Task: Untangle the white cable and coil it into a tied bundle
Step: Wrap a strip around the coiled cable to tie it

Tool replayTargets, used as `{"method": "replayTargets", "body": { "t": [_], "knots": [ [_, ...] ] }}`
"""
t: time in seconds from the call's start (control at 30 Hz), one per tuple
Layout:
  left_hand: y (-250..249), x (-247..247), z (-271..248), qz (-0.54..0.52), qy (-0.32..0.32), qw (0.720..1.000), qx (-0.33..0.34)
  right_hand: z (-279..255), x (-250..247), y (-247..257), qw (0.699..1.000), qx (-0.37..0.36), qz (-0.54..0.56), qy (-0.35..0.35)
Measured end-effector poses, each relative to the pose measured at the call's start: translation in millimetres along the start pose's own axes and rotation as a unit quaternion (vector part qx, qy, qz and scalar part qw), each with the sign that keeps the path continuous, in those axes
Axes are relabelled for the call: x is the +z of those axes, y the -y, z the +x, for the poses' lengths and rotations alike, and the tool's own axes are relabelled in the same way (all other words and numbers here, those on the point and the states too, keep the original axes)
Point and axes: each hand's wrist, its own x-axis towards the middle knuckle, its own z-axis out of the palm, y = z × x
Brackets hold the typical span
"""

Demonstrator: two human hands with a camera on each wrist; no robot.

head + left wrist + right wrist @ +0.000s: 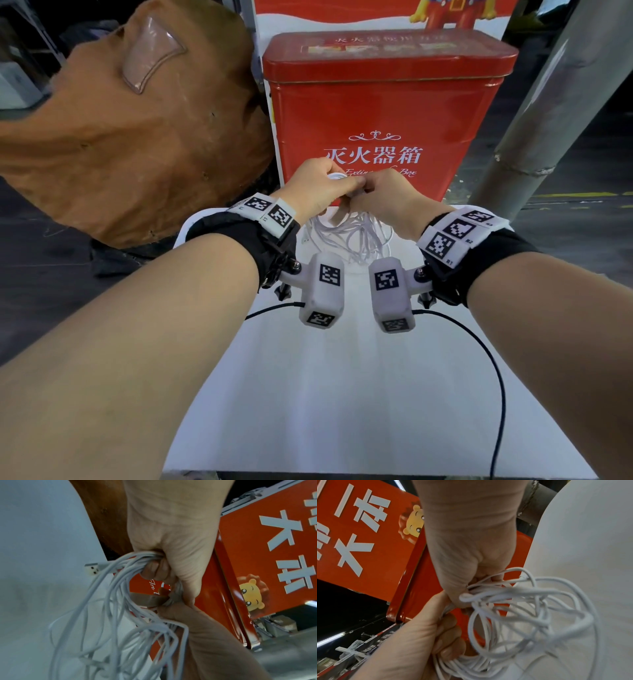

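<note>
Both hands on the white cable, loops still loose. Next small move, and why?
Probably wrap the free end around the gathered strands. The left hand grips the white cable as a bunch and the right hand pinches strands right beside it, but the loops hang uneven and crossed above the white table, with the USB plug sticking out loose. No tie shows yet.

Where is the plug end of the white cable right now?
In the left wrist view the USB plug sticks out to the left of the left hand, which grips the white cable loops above the white table.
</note>
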Motion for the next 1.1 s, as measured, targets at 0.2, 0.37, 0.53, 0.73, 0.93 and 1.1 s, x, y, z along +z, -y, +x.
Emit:
{"method": "replayTargets", "body": {
  "t": [0.2, 0.37, 0.53, 0.73, 0.93, 1.1],
  "knots": [
    [7.3, -12.1, 4.0, 0.052, 0.004, 0.999, 0.007, 0.1, 5.1, 1.0, 0.993, 0.02, 0.114, -0.002],
    [7.0, -19.8, 1.9, 0.005, 0.045, 0.998, -0.038, 4.0, 7.3, 1.3, 0.985, 0.013, 0.169, 0.027],
    [11.6, -26.4, -2.7, -0.086, 0.065, 0.991, -0.073, 1.8, 10.2, 3.4, 0.986, -0.014, 0.154, 0.069],
    [16.1, -32.8, -2.9, -0.166, 0.027, 0.98, -0.103, 3.7, 10.2, 9.9, 0.992, -0.104, 0.015, 0.071],
    [15.2, -32.8, -2.1, -0.225, -0.009, 0.968, -0.112, 4.9, 12.8, 10.9, 0.983, -0.17, -0.032, -0.057],
    [21.9, -30.3, -3.4, -0.216, -0.013, 0.969, -0.121, 6.6, 7.5, 12.6, 0.96, -0.235, -0.118, -0.101]
  ]
}}
